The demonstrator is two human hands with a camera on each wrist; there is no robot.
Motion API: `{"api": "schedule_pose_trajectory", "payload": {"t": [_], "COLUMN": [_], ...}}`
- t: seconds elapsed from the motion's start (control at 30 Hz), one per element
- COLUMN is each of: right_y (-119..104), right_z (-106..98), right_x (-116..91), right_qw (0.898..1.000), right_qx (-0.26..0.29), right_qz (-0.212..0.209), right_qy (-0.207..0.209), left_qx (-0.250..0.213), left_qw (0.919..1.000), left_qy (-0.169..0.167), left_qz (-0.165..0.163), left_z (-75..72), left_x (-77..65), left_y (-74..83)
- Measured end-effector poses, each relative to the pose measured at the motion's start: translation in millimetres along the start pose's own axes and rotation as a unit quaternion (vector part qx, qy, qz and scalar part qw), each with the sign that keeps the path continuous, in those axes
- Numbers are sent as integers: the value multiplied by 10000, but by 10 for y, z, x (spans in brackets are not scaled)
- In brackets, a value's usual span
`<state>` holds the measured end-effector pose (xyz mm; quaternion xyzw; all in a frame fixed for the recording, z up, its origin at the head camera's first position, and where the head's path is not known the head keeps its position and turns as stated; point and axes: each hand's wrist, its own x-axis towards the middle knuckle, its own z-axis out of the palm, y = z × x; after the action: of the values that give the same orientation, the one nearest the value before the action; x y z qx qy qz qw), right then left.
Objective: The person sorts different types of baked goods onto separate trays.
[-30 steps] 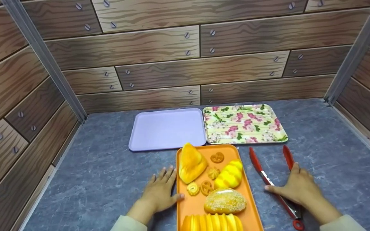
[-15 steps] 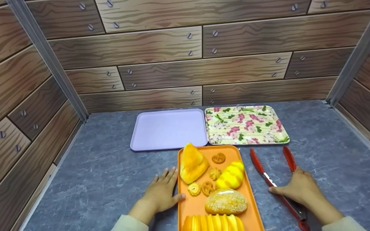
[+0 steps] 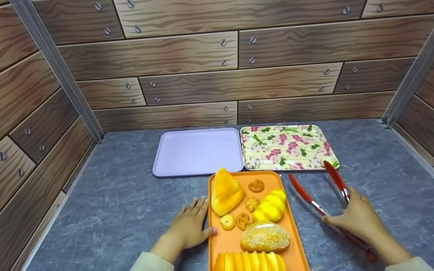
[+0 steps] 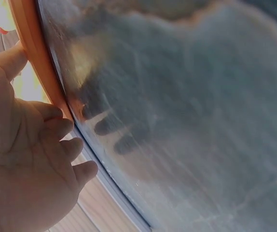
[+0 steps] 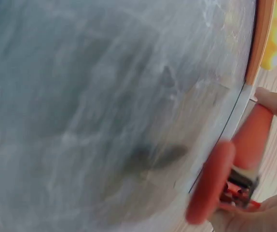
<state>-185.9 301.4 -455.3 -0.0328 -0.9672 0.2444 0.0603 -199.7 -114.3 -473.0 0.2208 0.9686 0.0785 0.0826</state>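
Note:
My right hand [image 3: 361, 220] holds a pair of red-tipped tongs [image 3: 317, 206], thumb on one arm and fingers at the other. The tongs' arms are spread apart, raised over the table just right of the orange tray [image 3: 226, 241]. Their red handle [image 5: 213, 181] shows in the right wrist view. My left hand [image 3: 187, 227] lies at the tray's left edge, fingers extended, thumb on the rim. On the tray are a triangular bread [image 3: 224, 192], a yellow ridged bread [image 3: 271, 205], a sesame bun [image 3: 265, 237], a sliced loaf [image 3: 249, 261], two pretzel-shaped cookies [image 3: 256, 185] and two small round cookies [image 3: 227, 222].
Behind the orange tray, a purple tray [image 3: 198, 152] and a floral tray [image 3: 288, 147] stand side by side, with nothing on them. Wood-patterned walls [image 3: 202, 88] close off the grey table [image 3: 119, 210] at the back and both sides.
The right hand has lifted the tongs and swung them, the tips moving forward and left so that one overlaps the floral tray's corner in view. The left hand stays at the orange tray.

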Motion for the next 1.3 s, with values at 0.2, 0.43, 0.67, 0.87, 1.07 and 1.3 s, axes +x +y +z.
{"api": "schedule_pose_trajectory", "payload": {"t": [0.2,0.43,0.67,0.87,1.07,1.3], "right_y": [12,-7,-47,-86,-109,-103], "right_z": [-33,-106,-144,-186,-202,-195], "right_x": [16,25,24,15,9,24], "right_qw": [9997,9985,9952,9850,9719,9554], "right_qx": [245,444,643,1110,1384,1571], "right_qz": [-12,-114,-477,-695,-1165,-1687], "right_qy": [33,-300,-557,-1122,-1505,-1847], "left_qx": [-14,-55,-20,17,2,-93], "left_qw": [10000,10000,10000,10000,10000,10000], "left_qy": [29,15,-5,51,12,8], "left_qz": [-17,8,1,48,42,24], "left_z": [6,0,-7,-4,-2,6], "left_x": [-6,-8,-7,-10,-7,-13], "left_y": [4,10,11,11,12,8]}}
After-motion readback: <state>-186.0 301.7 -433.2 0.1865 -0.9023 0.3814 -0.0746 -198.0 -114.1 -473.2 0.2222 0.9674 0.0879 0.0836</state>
